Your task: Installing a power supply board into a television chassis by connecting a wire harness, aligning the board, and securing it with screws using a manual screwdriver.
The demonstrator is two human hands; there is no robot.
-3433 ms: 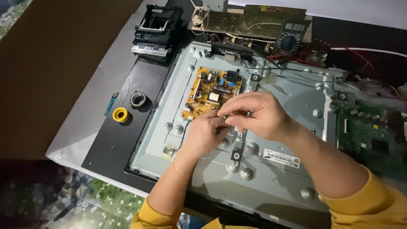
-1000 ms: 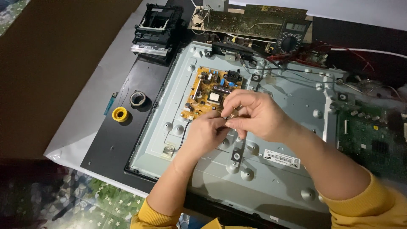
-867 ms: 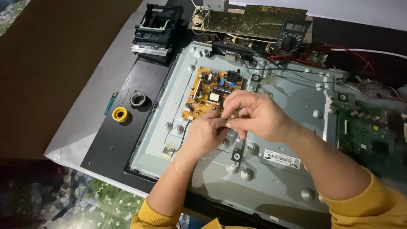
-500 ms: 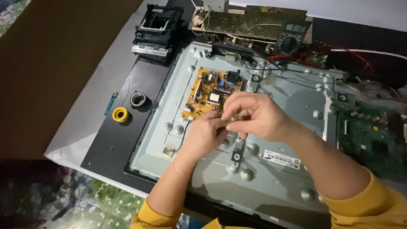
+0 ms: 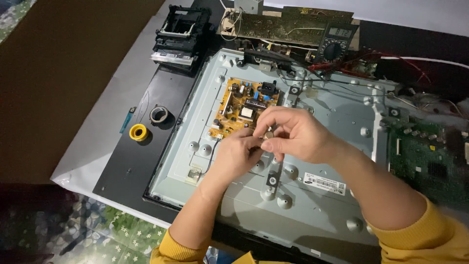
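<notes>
1. Both arms wear yellow sleeves (image 5: pixel 430 234) and reach forward over the big grey metal back panel of a flat screen (image 5: pixel 332 102).
2. The left hand (image 5: pixel 237 156) is curled, palm down, with its fingers pinched on a tiny round silver part (image 5: pixel 268 133) (too small to tell what it is).
3. The right hand (image 5: pixel 293 134) bends in from the right, and its thumb and fingers pinch the same little part, so both hands meet on it just above the panel.
4. To do this well, I think the fingers should hold tight but gently and turn slowly, low over the panel, so the part cannot drop.
5. Just past the hands lies the orange circuit board (image 5: pixel 244 105).
6. Further left sits a yellow tape roll (image 5: pixel 138 132).
7. Farthest back rests a black meter with a dial (image 5: pixel 334 45).
</notes>
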